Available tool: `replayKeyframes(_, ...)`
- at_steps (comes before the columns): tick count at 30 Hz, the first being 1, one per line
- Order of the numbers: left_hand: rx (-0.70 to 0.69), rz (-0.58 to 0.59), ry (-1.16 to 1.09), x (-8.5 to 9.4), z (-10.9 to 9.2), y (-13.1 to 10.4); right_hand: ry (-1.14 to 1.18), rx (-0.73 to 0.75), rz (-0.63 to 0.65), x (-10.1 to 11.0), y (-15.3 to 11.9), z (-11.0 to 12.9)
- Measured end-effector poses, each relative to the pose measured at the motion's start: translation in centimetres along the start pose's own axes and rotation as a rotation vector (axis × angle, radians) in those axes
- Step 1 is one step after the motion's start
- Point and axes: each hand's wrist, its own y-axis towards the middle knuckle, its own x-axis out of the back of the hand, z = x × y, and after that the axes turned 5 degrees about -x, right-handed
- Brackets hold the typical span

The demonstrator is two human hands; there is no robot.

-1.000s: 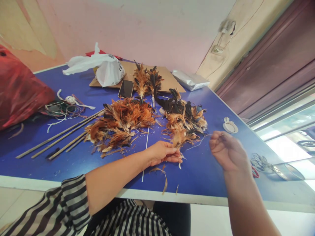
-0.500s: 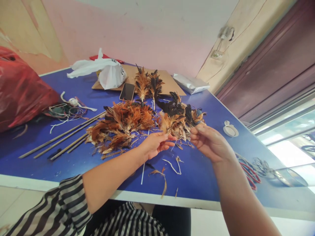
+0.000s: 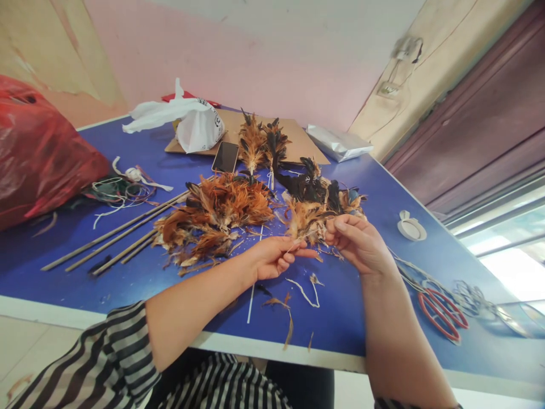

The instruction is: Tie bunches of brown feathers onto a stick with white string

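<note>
My left hand is above the blue table, thumb and fingers pinched on a thin pale strand, with one finger stretched out. My right hand is closed just right of it, fingertips pinched; what they hold is too small to make out. Behind the hands lie a pile of orange-brown feathers and a pile of tan and black feathers. Two upright-looking feather bundles lie farther back. A white string and loose feathers are below the hands.
Left on the table are a red bag, tangled cords and thin sticks. A phone, white bag and cardboard are at the back. Tape and red-handled scissors lie right.
The view has shifted, so the table items appear slightly farther right. My hands are closer together, and a thin strand now shows at my left fingertips. The scissors show more fully beside my right arm.
</note>
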Motion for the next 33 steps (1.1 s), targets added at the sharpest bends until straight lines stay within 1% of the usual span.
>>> replayKeyframes(7,-0.011,0.0,0.019,0.6,0.0,0.2,0.049,0.031,0.02,1.5,-0.4,-0.1)
replayKeyframes(12,0.012,-0.063,0.008,0.5,-0.1,0.4,0.036,0.005,0.033,1.4,-0.3,-0.3)
replayKeyframes(15,-0.008,-0.105,0.054,0.2,-0.1,0.2,0.026,-0.011,0.032,1.1,-0.2,-0.4)
replayKeyframes(18,-0.033,-0.107,0.118,0.1,0.0,0.3,-0.018,-0.007,0.031,1.1,-0.2,-0.5)
replayKeyframes(20,-0.068,-0.099,0.15,0.2,0.1,0.4,-0.133,-0.011,0.015,1.1,-0.2,-0.5)
replayKeyframes(24,-0.175,-0.109,0.203,0.3,0.2,0.6,-0.581,-0.029,-0.005,0.5,-0.3,-0.7)
replayKeyframes(26,-0.211,-0.113,0.225,0.3,0.2,0.6,-0.746,-0.034,0.017,-0.1,-0.3,-1.0)
replayKeyframes(28,-0.223,-0.112,0.242,0.2,0.2,0.5,-0.824,-0.021,0.047,-0.6,-0.3,-1.3)
replayKeyframes(30,-0.224,-0.121,0.258,0.2,0.2,0.5,-0.852,0.018,0.058,-0.9,-0.3,-1.4)
replayKeyframes(31,-0.231,-0.14,0.275,0.2,0.1,0.6,-0.858,0.04,0.052,-1.0,-0.3,-1.4)
replayKeyframes(33,-0.291,-0.215,0.362,0.4,-0.2,0.6,-0.885,0.072,0.048,-1.0,-0.4,-1.3)
